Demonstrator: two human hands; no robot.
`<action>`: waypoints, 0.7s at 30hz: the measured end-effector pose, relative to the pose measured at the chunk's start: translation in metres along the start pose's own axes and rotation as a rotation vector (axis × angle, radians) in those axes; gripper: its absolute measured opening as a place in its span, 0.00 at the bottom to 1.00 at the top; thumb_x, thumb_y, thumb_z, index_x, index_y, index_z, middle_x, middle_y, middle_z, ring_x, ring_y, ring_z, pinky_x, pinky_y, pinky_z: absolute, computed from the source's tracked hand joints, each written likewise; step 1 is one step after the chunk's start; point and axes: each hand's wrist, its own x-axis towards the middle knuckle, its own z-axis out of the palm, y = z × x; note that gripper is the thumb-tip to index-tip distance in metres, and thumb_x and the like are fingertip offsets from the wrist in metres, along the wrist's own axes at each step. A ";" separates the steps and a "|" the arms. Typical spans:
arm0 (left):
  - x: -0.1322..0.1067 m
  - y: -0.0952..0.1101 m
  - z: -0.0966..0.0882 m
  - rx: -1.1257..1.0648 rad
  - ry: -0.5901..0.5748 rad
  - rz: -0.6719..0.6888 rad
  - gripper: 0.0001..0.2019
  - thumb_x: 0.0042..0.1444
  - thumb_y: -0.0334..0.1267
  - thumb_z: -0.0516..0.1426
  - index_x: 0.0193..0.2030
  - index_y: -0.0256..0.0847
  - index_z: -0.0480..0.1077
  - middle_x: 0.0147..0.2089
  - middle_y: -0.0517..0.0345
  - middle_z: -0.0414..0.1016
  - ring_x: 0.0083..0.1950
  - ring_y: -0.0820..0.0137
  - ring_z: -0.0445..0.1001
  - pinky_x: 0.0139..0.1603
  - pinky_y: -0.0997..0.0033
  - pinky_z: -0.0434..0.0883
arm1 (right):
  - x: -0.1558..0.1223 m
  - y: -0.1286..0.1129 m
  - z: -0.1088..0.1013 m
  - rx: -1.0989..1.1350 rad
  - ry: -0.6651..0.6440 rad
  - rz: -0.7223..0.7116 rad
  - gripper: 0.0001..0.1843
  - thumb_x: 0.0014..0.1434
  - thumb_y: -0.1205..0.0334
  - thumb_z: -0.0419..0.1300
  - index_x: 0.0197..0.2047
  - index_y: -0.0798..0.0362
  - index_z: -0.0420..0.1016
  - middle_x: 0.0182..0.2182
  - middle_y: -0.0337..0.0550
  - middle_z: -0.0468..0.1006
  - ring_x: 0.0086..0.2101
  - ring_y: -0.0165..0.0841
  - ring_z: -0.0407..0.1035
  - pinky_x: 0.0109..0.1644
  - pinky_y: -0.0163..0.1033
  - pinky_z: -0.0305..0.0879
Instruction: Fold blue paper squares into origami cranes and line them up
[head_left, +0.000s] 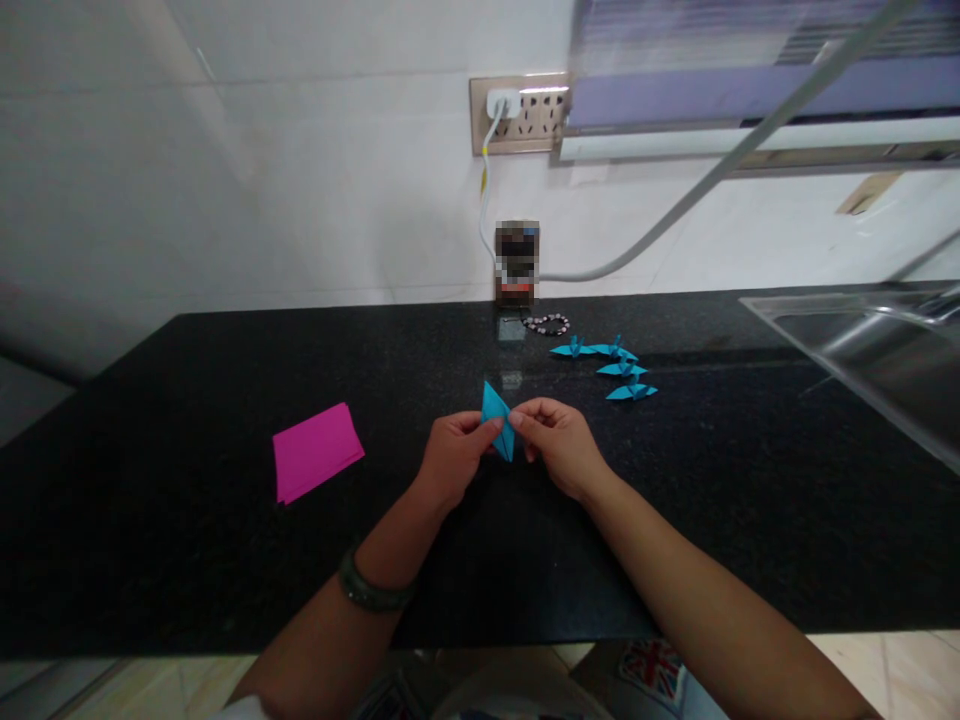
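Between my two hands is a piece of blue origami paper (496, 408), folded into a narrow diamond with a slit toward its lower tip. My left hand (457, 452) pinches its left side, thumb on top. My right hand (559, 440) grips the right edge between thumb and fingers. A dark bangle circles the left wrist. Several folded blue paper cranes (628, 369) rest on the counter, beyond my right hand. Off to the left of my left hand lies a stack of bright pink paper squares (316, 454).
The black stone countertop (187, 560) meets a white tiled wall. A phone-like object (517, 262), its front pixelated, leans there with a beaded strap (551, 324) before it. A white cable runs up to the wall socket (519, 113). A steel sink (885, 350) is at right.
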 end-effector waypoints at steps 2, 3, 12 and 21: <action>-0.001 0.001 0.000 -0.022 -0.018 -0.004 0.10 0.47 0.41 0.58 0.30 0.36 0.74 0.25 0.58 0.73 0.28 0.72 0.70 0.33 0.70 0.67 | 0.001 0.002 0.000 0.104 -0.024 0.031 0.13 0.46 0.56 0.62 0.30 0.55 0.67 0.18 0.32 0.65 0.16 0.22 0.57 0.15 0.28 0.54; -0.001 0.001 0.000 -0.034 -0.022 -0.006 0.10 0.47 0.41 0.58 0.30 0.36 0.74 0.25 0.57 0.73 0.28 0.71 0.70 0.34 0.70 0.68 | 0.001 0.002 0.001 0.131 -0.027 0.041 0.14 0.45 0.56 0.62 0.32 0.55 0.67 0.19 0.32 0.66 0.17 0.22 0.58 0.15 0.28 0.54; -0.002 0.001 0.002 -0.078 -0.021 -0.007 0.11 0.47 0.42 0.58 0.31 0.35 0.74 0.26 0.56 0.74 0.29 0.71 0.71 0.35 0.69 0.68 | -0.002 0.003 0.006 -0.042 0.016 -0.003 0.12 0.51 0.54 0.56 0.31 0.56 0.67 0.18 0.34 0.67 0.15 0.22 0.57 0.15 0.29 0.53; -0.003 0.006 0.005 -0.018 -0.033 -0.015 0.14 0.50 0.45 0.55 0.32 0.35 0.74 0.28 0.55 0.74 0.30 0.71 0.71 0.36 0.70 0.68 | -0.003 0.002 0.009 -0.079 0.098 -0.009 0.11 0.51 0.55 0.56 0.31 0.55 0.67 0.18 0.33 0.66 0.14 0.22 0.57 0.15 0.29 0.53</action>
